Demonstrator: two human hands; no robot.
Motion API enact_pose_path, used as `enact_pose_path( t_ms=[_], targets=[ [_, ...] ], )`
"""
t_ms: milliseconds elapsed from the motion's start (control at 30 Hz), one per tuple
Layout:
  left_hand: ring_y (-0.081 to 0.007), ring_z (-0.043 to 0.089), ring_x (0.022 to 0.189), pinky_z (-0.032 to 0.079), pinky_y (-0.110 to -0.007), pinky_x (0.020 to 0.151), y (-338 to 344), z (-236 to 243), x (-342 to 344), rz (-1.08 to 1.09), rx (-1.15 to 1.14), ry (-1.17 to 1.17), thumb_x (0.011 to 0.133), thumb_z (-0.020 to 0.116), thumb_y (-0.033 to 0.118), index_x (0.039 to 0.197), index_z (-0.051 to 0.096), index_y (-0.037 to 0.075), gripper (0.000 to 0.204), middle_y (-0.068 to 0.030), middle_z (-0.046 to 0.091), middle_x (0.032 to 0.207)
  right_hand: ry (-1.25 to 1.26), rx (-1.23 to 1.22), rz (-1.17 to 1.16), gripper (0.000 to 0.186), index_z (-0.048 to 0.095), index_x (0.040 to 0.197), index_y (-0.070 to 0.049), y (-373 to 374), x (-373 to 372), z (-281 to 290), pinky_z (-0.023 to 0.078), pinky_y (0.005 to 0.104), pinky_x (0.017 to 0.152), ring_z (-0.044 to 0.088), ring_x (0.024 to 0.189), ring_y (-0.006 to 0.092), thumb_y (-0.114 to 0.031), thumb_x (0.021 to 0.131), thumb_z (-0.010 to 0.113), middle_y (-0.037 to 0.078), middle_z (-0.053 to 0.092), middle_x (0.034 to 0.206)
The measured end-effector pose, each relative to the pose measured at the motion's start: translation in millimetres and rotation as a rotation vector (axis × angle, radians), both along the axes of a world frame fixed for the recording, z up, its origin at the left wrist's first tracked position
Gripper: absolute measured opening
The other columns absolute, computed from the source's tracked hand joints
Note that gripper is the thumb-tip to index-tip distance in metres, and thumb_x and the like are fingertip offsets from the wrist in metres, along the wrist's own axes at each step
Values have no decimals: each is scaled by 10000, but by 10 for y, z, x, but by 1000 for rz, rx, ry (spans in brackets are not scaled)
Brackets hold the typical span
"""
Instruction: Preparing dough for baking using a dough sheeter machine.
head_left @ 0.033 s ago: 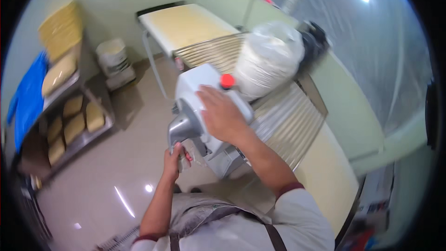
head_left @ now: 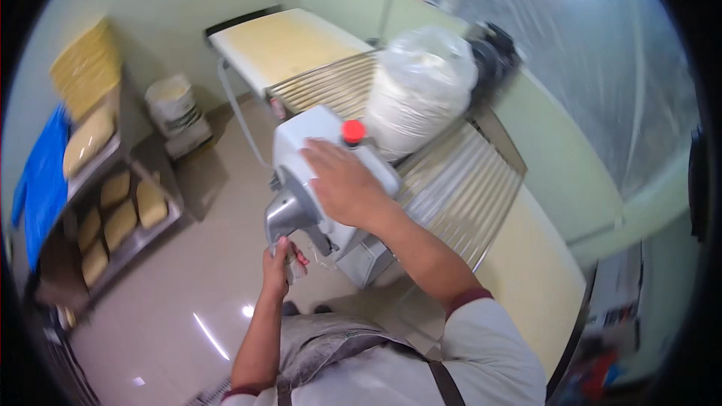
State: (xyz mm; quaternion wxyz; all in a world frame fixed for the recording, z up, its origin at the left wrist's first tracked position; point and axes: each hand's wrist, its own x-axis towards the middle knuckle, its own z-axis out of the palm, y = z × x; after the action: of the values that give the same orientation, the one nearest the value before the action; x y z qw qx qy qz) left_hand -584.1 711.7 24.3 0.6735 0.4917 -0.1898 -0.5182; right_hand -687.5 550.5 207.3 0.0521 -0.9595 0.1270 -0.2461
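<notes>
My right hand (head_left: pixel 342 184) lies flat with fingers stretched out on the pale grey housing of a dough sheeter (head_left: pixel 312 120). A red push button (head_left: pixel 353 132) stands up beside its fingers. Below the housing's left side, my left hand (head_left: pixel 280 269) is closed around the lower end of a curved silver-grey lever (head_left: pixel 284 218). Clear plastic film (head_left: pixel 296 266) shows at its fingers, which partly hide the lever's grip. Behind the housing, a clear plastic bag of white powder (head_left: pixel 417 101) rests on the metal bar guards (head_left: pixel 459 203).
The sheeter's pale belts (head_left: pixel 293 37) stretch to the far left and near right. At the left, a metal shelf (head_left: pixel 169 214) holds several bagged yellowish slabs (head_left: pixel 120 225) and a blue plastic sheet (head_left: pixel 41 173). A white bucket (head_left: pixel 171 101) stands by the wall.
The whole view has shifted slightly, so the sheeter appears a little farther left. Both hands keep their places on it.
</notes>
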Motion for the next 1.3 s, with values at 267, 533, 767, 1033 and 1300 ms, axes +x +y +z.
enact_pose_path(
  t_ms=[267, 533, 767, 1033, 1300],
  targets=[
    [-247, 615, 667, 511, -375, 643, -21, 76, -90, -56, -30, 44, 891, 554, 543, 796, 516, 40, 513, -96, 561, 687, 19, 1, -87, 413, 487, 1211, 60, -402, 374, -36, 325, 446, 1069, 426, 1274, 355, -118, 846, 562, 234, 483, 1302],
    [-222, 623, 657, 520, -346, 575, 91, -56, 30, -31, -37, 86, 880, 615, 484, 817, 550, 28, 465, -97, 579, 679, 409, 96, -196, 339, 587, 1143, -50, -537, 991, 102, 346, 475, 1016, 525, 1150, 341, -284, 915, 495, 171, 584, 1186],
    [-137, 594, 585, 489, -295, 535, 33, -98, -39, 25, -55, 70, 901, 617, 445, 808, 589, 37, 419, -64, 607, 663, 754, 145, -339, 441, 691, 1033, -33, -996, 1341, 116, 470, 475, 884, 623, 1031, 352, -373, 830, 496, 188, 652, 1108],
    [-117, 545, 526, 434, -296, 497, 23, 88, 13, 9, 37, -41, 913, 615, 392, 701, 587, 33, 418, -44, 576, 582, 943, 254, -374, 533, 645, 1092, 32, -1494, 1604, -122, 434, 432, 931, 600, 1069, 363, -415, 836, 508, 238, 623, 1150],
    [-109, 533, 528, 419, -297, 494, 46, 15, 32, 3, -42, -50, 899, 631, 407, 716, 593, 31, 420, -24, 562, 563, 867, 255, -491, 472, 664, 995, 58, -1201, 1619, 43, 454, 417, 884, 605, 1006, 404, -358, 809, 540, 283, 633, 1061]
  ],
)
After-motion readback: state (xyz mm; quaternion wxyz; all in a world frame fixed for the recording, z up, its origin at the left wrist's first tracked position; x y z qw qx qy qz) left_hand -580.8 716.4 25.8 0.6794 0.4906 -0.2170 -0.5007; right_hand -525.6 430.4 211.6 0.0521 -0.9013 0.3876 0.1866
